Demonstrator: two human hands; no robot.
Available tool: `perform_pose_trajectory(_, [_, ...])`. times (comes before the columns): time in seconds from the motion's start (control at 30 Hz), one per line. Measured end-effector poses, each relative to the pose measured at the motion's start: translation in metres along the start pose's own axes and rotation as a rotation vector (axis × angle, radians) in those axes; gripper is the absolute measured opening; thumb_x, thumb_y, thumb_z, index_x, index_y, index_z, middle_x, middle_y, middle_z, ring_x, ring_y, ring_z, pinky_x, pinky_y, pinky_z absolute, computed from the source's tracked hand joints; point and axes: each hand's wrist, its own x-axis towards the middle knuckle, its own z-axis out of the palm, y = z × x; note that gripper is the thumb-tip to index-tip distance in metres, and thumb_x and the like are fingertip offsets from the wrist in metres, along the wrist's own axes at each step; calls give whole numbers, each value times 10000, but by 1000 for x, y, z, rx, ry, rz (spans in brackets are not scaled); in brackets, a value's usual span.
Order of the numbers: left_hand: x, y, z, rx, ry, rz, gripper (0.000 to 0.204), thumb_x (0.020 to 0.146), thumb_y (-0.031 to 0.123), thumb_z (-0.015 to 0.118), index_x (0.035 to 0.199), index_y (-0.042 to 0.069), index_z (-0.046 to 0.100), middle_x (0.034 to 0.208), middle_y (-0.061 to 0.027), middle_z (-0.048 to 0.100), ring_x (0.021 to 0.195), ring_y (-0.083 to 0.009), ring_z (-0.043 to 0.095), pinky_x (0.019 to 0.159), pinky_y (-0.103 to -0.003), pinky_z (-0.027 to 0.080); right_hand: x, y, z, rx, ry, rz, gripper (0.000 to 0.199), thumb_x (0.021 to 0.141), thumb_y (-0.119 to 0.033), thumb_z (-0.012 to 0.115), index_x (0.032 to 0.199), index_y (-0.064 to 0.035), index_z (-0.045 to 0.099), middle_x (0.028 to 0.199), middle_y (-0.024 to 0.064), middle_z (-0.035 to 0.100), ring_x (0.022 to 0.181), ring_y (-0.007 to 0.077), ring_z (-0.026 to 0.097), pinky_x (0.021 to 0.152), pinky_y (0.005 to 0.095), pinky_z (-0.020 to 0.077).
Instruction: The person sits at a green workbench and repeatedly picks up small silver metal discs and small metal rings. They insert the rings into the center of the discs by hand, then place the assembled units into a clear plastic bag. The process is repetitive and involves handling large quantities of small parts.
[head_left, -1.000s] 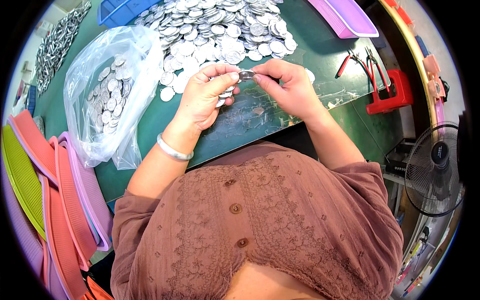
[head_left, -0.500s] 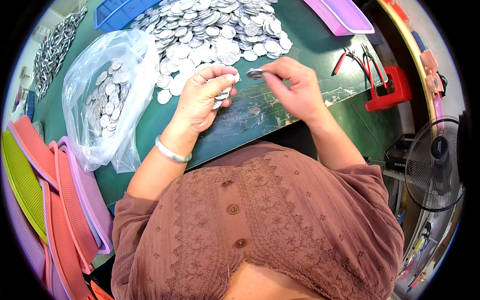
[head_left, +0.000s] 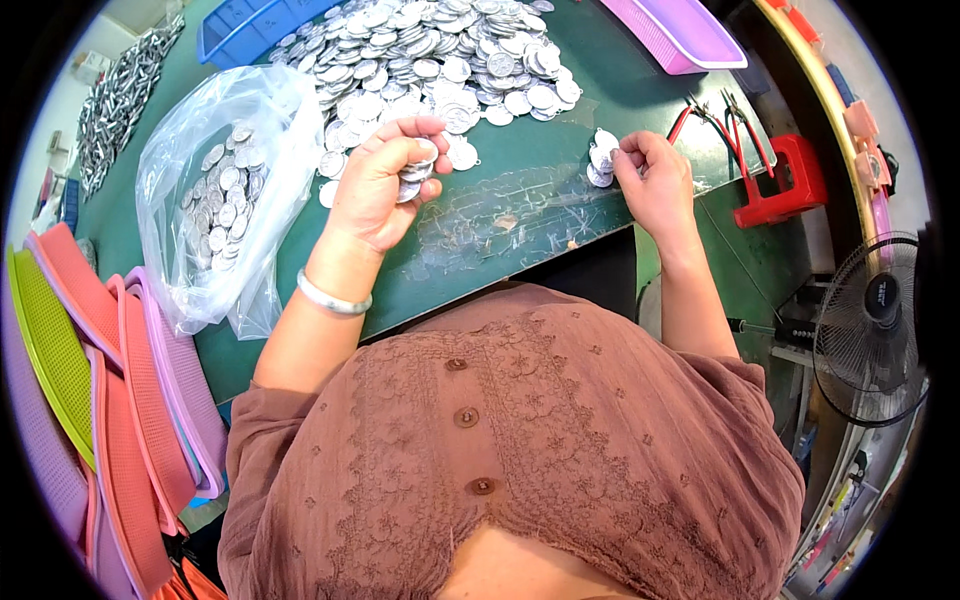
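Several round silver medals with small loops are bunched in my left hand (head_left: 385, 180), its fingers curled around them near the front of the big pile. Off to the right, my right hand (head_left: 655, 180) pinches at a small group of silver medals (head_left: 601, 160) close to the tabletop. The fingertips cover part of that group, so I cannot tell how many are gripped. A large heap of the same medals (head_left: 430, 70) spreads across the far middle of the green table (head_left: 500, 225). More medals lie in a clear plastic bag (head_left: 165, 240) at the left.
A blue basket (head_left: 250, 30) and a purple basket (head_left: 690, 40) stand at the back. Red-handled pliers (head_left: 735, 135) rest by a red holder (head_left: 785, 185) at right. Stacked coloured baskets (head_left: 125, 430) crowd the left, a black fan (head_left: 870, 320) the right. Metal parts (head_left: 125, 100) lie far left.
My right hand has moved right, away from my left hand, carrying what it pinched to the table's right side. The left hand has shifted slightly left, still gripping its medals.
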Motion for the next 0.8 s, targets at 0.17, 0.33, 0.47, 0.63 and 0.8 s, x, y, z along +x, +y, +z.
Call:
perform_pose_trajectory(0.17, [-15, 44, -10, 101, 53, 167, 233, 747, -2, 513, 979, -2, 534, 824, -78, 548, 684, -142, 540, 494, -211, 426, 1, -18, 7, 209, -6, -70, 68, 713, -80, 601, 733, -33, 557, 683, 76, 541, 639, 227, 535, 589, 329, 421])
perform_pose_trajectory(0.33, [-41, 96, -47, 303, 340, 304, 253, 763, 11, 513, 1015, 0, 526, 851, -73, 547, 700, -145, 535, 528, -209, 427, -6, -47, 25, 342, -143, -217, 49, 724, -59, 587, 746, -33, 551, 678, 81, 517, 656, 246, 522, 581, 325, 417])
perform_pose_trajectory(0.47, [-66, 119, -79, 336, 468, 337, 287, 785, 37, 496, 1069, 3, 502, 907, -76, 528, 731, -136, 518, 549, -199, 431, -11, -63, 37, 376, -238, -276, 47, 724, -58, 585, 755, -39, 556, 696, 77, 514, 684, 245, 520, 590, 332, 418])
perform_pose_trajectory(0.63, [-82, 125, -96, 362, 556, 365, 274, 777, 24, 504, 1050, 15, 512, 897, -73, 534, 720, -134, 524, 548, -206, 435, -14, -66, 50, 293, -162, -386, 60, 705, -55, 592, 756, -55, 561, 705, 63, 513, 693, 251, 513, 602, 343, 421])
perform_pose_trajectory(0.8, [-85, 127, -117, 477, 602, 309, 295, 782, 37, 517, 1075, 13, 503, 914, -72, 529, 732, -128, 535, 540, -207, 448, -14, -68, 52, 310, -124, -435, 74, 692, -42, 594, 757, -52, 561, 714, 66, 517, 698, 259, 513, 603, 350, 418])
